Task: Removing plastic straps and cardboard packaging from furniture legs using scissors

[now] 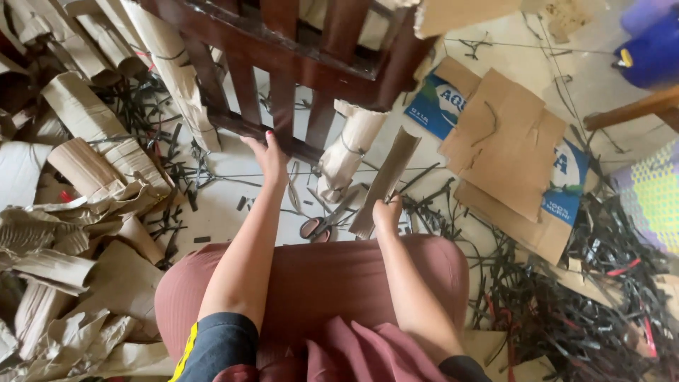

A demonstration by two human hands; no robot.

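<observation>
My left hand reaches forward and rests on the lower rail of a dark wooden frame, its fingers pressed against it. My right hand grips the lower end of a long folded strip of brown cardboard that leans up and away. A rolled cardboard bundle tied with string stands against the frame between my hands. Scissors lie on the floor just ahead of my knees, between the two hands.
Several rolled and crumpled cardboard pieces pile up at the left. Flattened cardboard boxes lie at the right. Black plastic straps tangle at the lower right. A blue container stands at the top right.
</observation>
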